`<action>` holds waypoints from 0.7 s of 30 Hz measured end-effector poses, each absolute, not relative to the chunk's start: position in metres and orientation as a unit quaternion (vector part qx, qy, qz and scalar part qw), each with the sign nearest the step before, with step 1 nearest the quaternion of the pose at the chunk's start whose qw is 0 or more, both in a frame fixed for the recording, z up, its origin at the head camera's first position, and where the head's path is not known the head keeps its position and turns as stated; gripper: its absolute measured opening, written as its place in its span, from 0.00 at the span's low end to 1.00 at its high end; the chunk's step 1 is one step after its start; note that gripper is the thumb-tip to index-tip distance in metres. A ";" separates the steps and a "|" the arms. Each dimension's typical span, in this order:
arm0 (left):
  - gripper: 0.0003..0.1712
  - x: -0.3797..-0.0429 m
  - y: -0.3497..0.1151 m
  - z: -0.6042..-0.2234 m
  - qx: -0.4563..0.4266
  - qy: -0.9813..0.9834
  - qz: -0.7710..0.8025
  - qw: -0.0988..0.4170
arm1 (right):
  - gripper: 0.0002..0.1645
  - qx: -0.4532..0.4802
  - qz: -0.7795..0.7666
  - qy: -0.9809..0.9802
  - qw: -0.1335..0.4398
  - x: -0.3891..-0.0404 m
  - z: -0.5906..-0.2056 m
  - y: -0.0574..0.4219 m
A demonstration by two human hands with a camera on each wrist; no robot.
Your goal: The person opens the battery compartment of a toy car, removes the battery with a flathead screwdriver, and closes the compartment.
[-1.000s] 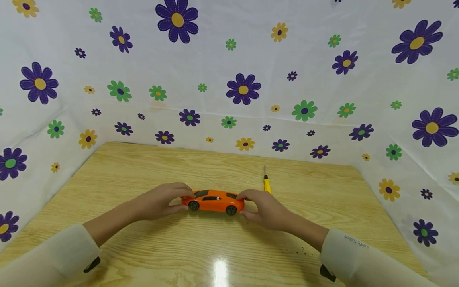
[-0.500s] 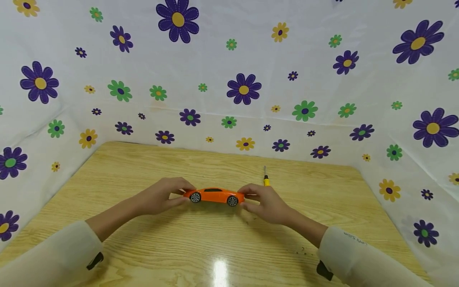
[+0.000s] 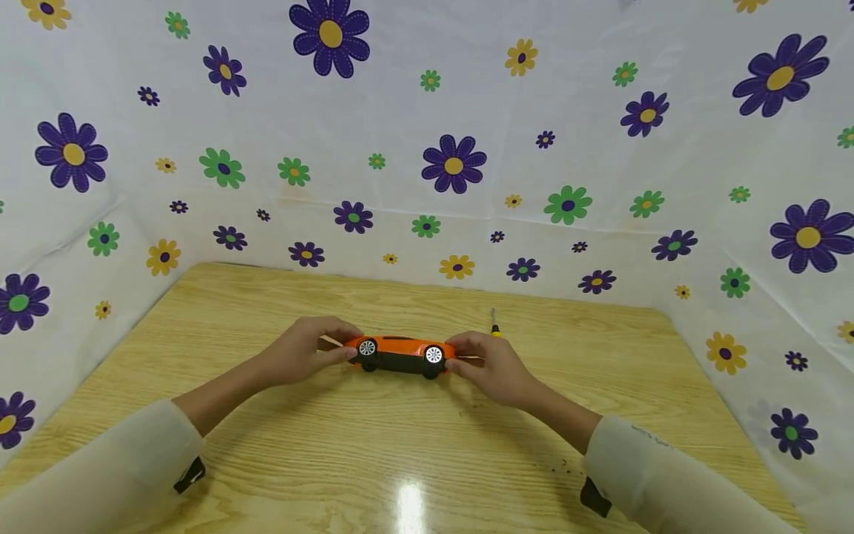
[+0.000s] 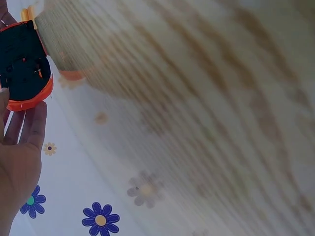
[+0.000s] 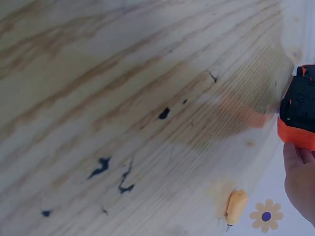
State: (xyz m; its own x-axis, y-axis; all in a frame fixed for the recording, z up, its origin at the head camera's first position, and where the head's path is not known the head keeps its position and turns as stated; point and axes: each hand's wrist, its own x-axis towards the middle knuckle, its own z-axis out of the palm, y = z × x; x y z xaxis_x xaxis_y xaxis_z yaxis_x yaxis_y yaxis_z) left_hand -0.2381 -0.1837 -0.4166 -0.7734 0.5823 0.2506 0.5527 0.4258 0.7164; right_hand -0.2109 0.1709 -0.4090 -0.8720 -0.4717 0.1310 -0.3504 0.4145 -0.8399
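From the head, we see an orange toy car (image 3: 403, 353) in the middle of the scene, over the wooden table (image 3: 300, 460). The left hand (image 3: 300, 356) pinches its left end and the right hand (image 3: 497, 371) pinches its right end. The car is tipped, with its wheels (image 3: 434, 355) and black bottom turned to the near side, and it looks to us to be up off the table. We think it could drop if one hand let go, or twist loose if one hand turned more than the other. A screwdriver (image 3: 495, 331) lies just past the right hand, which could bump it and make it roll. From the left wrist, we see fingers by the car's orange end; that end looks smooth, so it could slip if the pinch went soft. We can't tell if any part of the bottom is loose. From the right wrist, the car is cut off at the right edge, so we can't tell how tight that grip is. Black bits (image 5: 164, 113) lie on the table, and a low, near sweep could scatter them.
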 end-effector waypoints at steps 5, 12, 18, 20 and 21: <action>0.15 -0.240 -0.182 -0.416 0.313 0.844 0.435 0.028 | 0.20 -0.229 -0.468 0.852 0.055 -0.213 -0.409 0.170; 0.16 -0.245 -0.183 -0.418 0.289 0.855 0.428 0.035 | 0.19 -0.226 -0.457 0.859 0.037 -0.217 -0.414 0.168; 0.16 -0.247 -0.185 -0.419 0.253 0.861 0.438 0.048 | 0.20 -0.221 -0.449 0.866 0.028 -0.217 -0.412 0.166; 0.15 -0.247 -0.186 -0.419 0.240 0.862 0.444 0.052 | 0.20 -0.219 -0.448 0.867 0.025 -0.217 -0.412 0.166; 0.14 -0.247 -0.186 -0.419 0.235 0.861 0.448 0.054 | 0.20 -0.218 -0.448 0.867 0.024 -0.217 -0.412 0.166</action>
State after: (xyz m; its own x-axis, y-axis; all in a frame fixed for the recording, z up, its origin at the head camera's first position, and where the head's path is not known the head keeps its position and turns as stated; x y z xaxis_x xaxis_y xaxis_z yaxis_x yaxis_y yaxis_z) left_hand -0.2469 -0.1864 -0.4192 -0.8835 0.4534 0.1174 0.3560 0.4871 0.7975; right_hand -0.2170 0.1660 -0.4124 -0.9038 -0.3990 0.1546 -0.3568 0.5031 -0.7871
